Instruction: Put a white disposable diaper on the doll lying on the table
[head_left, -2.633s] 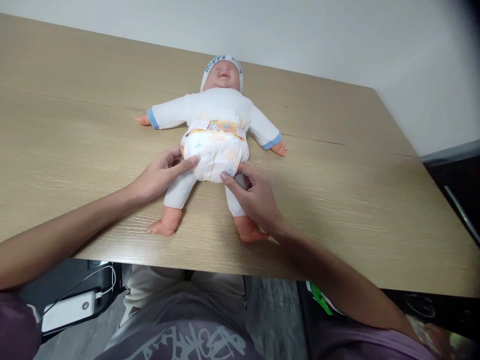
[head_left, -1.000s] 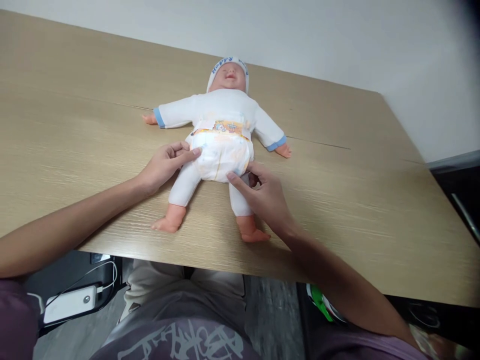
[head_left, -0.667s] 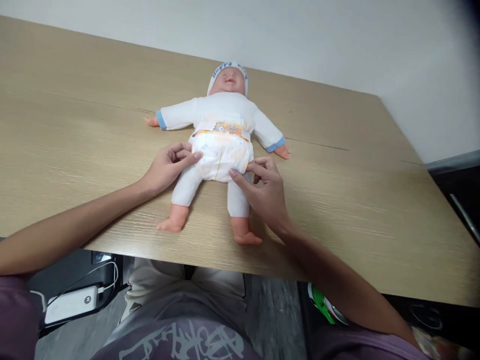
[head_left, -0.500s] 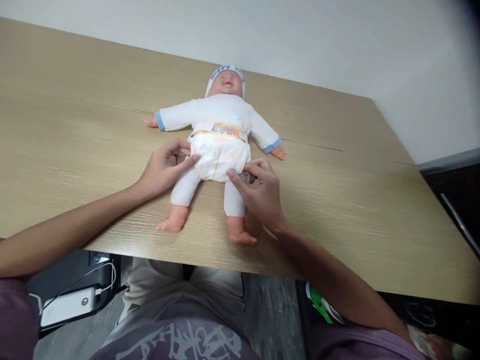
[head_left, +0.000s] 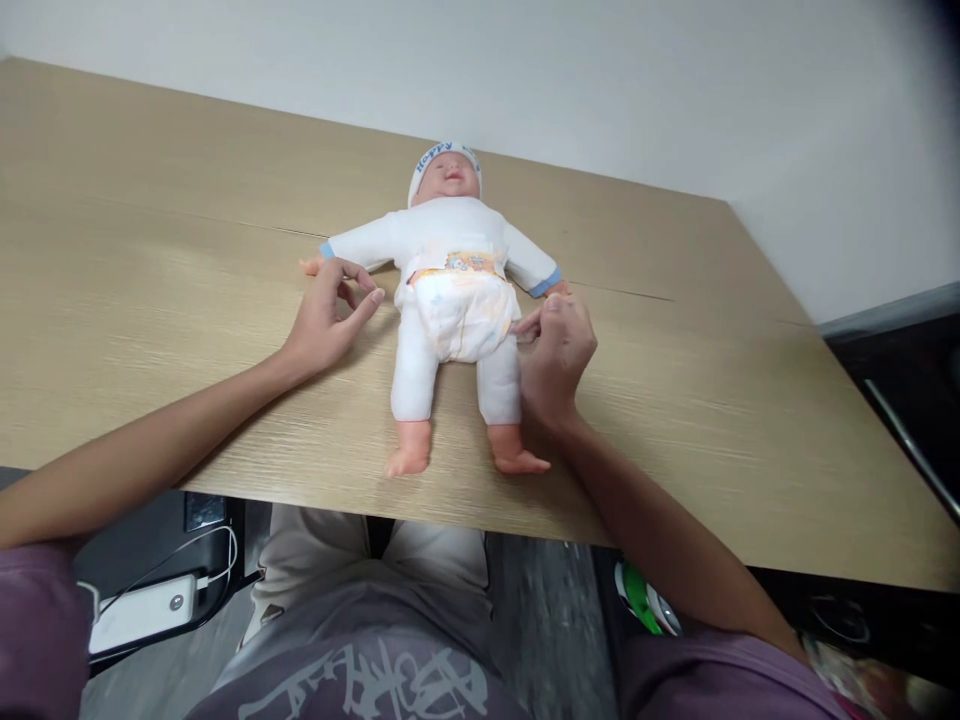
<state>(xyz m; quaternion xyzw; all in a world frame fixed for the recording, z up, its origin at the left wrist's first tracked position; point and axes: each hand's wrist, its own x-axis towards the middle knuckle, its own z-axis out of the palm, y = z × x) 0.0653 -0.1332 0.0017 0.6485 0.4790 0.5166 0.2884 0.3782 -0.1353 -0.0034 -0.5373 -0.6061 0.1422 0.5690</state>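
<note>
Now the baby doll [head_left: 456, 300] lies on its back on the desk [head_left: 150, 300], head away from the person, legs stretched toward the near edge. Left of the doll, the left hand [head_left: 330, 318] rests on the desk just beside the doll's arm, fingers loosely spread and holding nothing. Right of the doll, the right hand [head_left: 553, 350] is curled, its fingertips pinched at the side of the diaper [head_left: 459, 312] by the hip. Whether they grip the diaper's edge is hard to tell. That hand hides part of the doll's far hand.
</note>
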